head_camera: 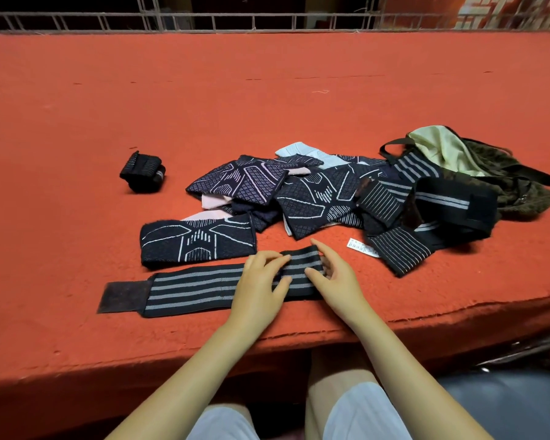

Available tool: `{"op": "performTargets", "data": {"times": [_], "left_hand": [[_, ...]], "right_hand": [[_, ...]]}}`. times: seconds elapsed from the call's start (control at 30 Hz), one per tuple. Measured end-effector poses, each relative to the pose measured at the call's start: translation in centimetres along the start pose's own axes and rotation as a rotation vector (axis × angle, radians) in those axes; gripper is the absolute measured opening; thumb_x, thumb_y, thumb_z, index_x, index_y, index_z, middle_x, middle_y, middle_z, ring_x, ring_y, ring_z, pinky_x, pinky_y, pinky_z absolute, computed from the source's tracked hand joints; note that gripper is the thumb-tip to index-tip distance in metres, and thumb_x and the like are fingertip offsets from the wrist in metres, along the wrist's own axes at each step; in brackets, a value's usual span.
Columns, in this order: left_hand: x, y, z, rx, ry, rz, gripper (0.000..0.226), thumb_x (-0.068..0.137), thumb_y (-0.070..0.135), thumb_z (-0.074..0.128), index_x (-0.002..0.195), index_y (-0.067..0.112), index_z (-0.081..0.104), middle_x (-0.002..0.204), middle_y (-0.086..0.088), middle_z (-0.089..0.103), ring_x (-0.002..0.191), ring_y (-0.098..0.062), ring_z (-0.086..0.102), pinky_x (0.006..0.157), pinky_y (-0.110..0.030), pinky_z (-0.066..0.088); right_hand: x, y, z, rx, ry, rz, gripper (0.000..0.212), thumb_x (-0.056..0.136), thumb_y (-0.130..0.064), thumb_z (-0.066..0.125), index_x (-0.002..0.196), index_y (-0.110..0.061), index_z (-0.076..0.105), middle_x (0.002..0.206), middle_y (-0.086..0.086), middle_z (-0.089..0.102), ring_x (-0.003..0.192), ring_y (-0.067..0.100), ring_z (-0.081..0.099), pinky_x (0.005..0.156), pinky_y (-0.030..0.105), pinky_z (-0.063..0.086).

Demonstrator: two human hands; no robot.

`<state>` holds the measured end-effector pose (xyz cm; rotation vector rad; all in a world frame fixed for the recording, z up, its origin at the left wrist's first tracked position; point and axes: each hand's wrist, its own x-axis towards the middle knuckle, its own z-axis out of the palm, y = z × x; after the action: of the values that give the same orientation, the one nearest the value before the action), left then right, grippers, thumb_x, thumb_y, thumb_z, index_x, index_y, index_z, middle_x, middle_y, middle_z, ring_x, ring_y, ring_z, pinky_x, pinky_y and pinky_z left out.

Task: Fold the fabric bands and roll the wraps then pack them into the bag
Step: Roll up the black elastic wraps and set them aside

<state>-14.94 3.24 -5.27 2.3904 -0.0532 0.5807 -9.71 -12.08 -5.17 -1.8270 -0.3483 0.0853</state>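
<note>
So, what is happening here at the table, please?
A person is working on a striped wrap laid flat near the front edge of the red table. The left hand and the right hand both grip its right end, apparently starting a roll. One rolled wrap lies apart; a pile of bands waits beside the open bag.

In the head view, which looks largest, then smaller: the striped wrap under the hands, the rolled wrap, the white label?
1. Striped wrap, nearest the camera, which may exaggerate it.
2. Rolled wrap, farther away.
3. White label, clearly smallest.
</note>
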Motion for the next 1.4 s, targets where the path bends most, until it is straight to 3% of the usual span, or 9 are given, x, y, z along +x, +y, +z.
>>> {"op": "performTargets", "data": {"times": [0.17, 0.37, 0.47, 0.57, 0.7, 0.9, 1.03, 1.13, 1.4], "left_hand": [[0.3, 1.5, 1.3, -0.094, -0.059, -0.005, 0.038, 0.087, 0.016, 0.063, 0.124, 0.011, 0.060, 0.108, 0.004, 0.054, 0.101, -0.010, 0.053, 0.094, -0.025, 0.042], [0.9, 2.6, 2.4, -0.233, -0.054, -0.030, 0.031, 0.083, 0.006, 0.065, 0.112, 0.017, 0.061, 0.103, 0.009, 0.049, 0.087, -0.003, 0.054, 0.084, -0.010, 0.044], [1.1, 2.2, 2.4, -0.322, -0.044, -0.095, 0.028, 0.082, 0.004, 0.064, 0.107, 0.018, 0.058, 0.101, 0.006, 0.054, 0.086, -0.004, 0.058, 0.080, -0.016, 0.050], [1.3, 2.6, 1.5, -0.517, 0.013, -0.281, 0.016, 0.094, 0.014, 0.052, 0.107, 0.023, 0.054, 0.096, 0.004, 0.063, 0.082, -0.006, 0.063, 0.077, -0.016, 0.050], [1.4, 2.1, 0.6, -0.777, -0.006, -0.444, 0.025, 0.099, 0.040, 0.034, 0.111, 0.030, 0.054, 0.110, -0.001, 0.065, 0.094, -0.009, 0.064, 0.086, -0.028, 0.050], [2.6, 1.1, -1.5, -0.254, -0.157, -0.363, 0.042, 0.093, 0.028, 0.052, 0.133, 0.016, 0.048, 0.107, -0.007, 0.063, 0.106, -0.020, 0.057, 0.087, -0.027, 0.043], [1.5, -0.7, -1.8, 0.180, -0.145, -0.208, 0.052, 0.092, 0.031, 0.051, 0.140, 0.013, 0.040, 0.120, -0.007, 0.056, 0.116, -0.024, 0.044, 0.099, -0.033, 0.035], [0.4, -1.4, -1.8, 0.082, -0.049, -0.213, 0.051, 0.091, 0.027, 0.053, 0.139, 0.016, 0.041, 0.115, -0.004, 0.055, 0.112, -0.022, 0.043, 0.099, -0.034, 0.036], [-0.1, -1.4, -1.6, 0.000, 0.032, -0.233, 0.047, 0.087, 0.020, 0.054, 0.134, 0.019, 0.047, 0.109, 0.001, 0.057, 0.109, -0.018, 0.046, 0.096, -0.034, 0.040]], "right_hand": [[-0.5, -0.5, -0.5, 0.279, 0.156, 0.030, 0.050, 0.088, 0.007, 0.055, 0.130, -0.019, 0.048, 0.092, 0.004, 0.067, 0.077, 0.001, 0.065, 0.070, 0.014, 0.049], [-0.7, -0.6, -0.8, 0.402, 0.256, 0.042, 0.038, 0.088, 0.003, 0.057, 0.119, -0.017, 0.057, 0.096, 0.005, 0.071, 0.087, 0.012, 0.068, 0.077, 0.022, 0.053], [-0.7, -0.7, -0.6, 0.355, 0.211, 0.016, 0.019, 0.095, -0.012, 0.053, 0.107, -0.021, 0.064, 0.102, 0.004, 0.070, 0.088, 0.012, 0.065, 0.076, 0.019, 0.050], [-0.5, -0.8, -0.6, 0.261, 0.066, -0.026, 0.037, 0.094, -0.032, 0.035, 0.105, -0.022, 0.069, 0.096, 0.004, 0.068, 0.071, 0.008, 0.054, 0.062, 0.018, 0.042], [-0.6, -0.6, -0.5, 0.025, -0.092, -0.161, 0.034, 0.083, -0.010, 0.051, 0.109, -0.023, 0.070, 0.105, -0.002, 0.059, 0.089, 0.002, 0.054, 0.079, 0.014, 0.042], [-0.5, -0.3, -0.2, -0.147, -0.150, -0.261, 0.042, 0.083, 0.001, 0.056, 0.100, -0.036, 0.069, 0.110, -0.019, 0.064, 0.111, -0.002, 0.053, 0.101, 0.023, 0.036], [-0.5, -0.2, 0.1, -0.137, -0.122, -0.207, 0.041, 0.082, -0.006, 0.066, 0.115, -0.031, 0.064, 0.120, -0.012, 0.057, 0.107, -0.001, 0.052, 0.085, 0.016, 0.044], [-0.1, -0.7, 0.4, -0.122, -0.120, -0.053, 0.046, 0.083, -0.015, 0.070, 0.124, -0.030, 0.056, 0.110, -0.009, 0.061, 0.085, 0.003, 0.055, 0.078, 0.019, 0.047], [1.3, -1.4, 1.0, -0.142, -0.196, 0.115, 0.039, 0.086, -0.031, 0.066, 0.124, -0.027, 0.058, 0.087, -0.001, 0.067, 0.081, 0.015, 0.064, 0.067, 0.029, 0.053]]}}
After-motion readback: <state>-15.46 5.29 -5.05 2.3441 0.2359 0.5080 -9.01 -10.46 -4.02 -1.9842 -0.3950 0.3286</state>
